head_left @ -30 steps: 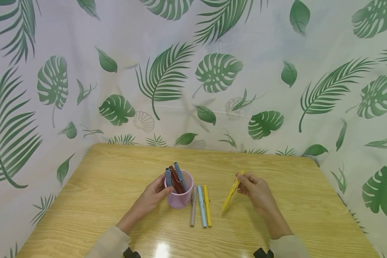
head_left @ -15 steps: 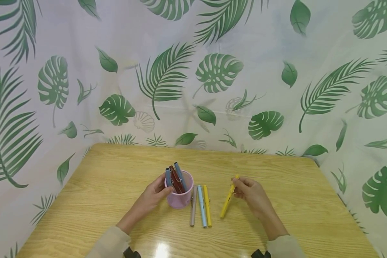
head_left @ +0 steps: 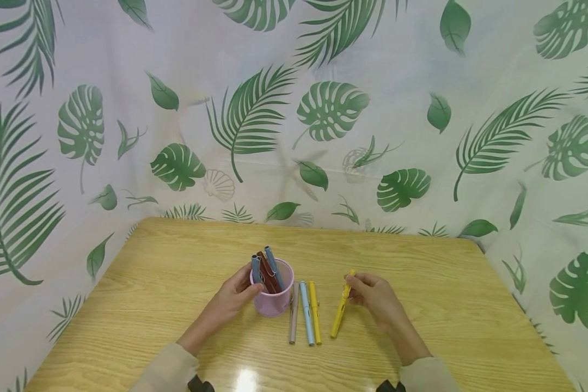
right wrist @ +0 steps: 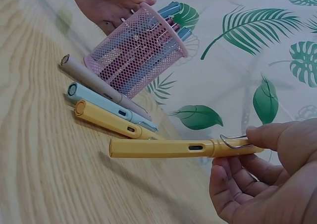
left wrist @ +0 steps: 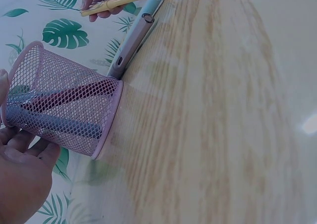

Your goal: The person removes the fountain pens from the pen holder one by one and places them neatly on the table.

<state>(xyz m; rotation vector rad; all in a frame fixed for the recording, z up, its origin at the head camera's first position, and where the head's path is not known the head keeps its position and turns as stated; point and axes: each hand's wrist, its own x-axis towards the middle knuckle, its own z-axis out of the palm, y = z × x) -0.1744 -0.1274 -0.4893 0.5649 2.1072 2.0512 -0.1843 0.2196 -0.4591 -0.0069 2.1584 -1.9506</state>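
A pink mesh pen cup stands on the table, holding blue pens and dark red pens. My left hand grips its side, thumb near the rim. To the right of the cup, three pens lie side by side: a taupe one, a light blue one and a yellow one. My right hand pinches another yellow pen by its clip end between thumb and fingers. That pen slants down toward the table, just right of the row.
The wooden table reaches back to a white curtain printed with green leaves, which also hangs along both sides. A bright light reflection shows near the front edge.
My right hand has moved left and slightly down with the yellow pen, bringing it closer to the row of pens. The left hand and the cup stay in place.
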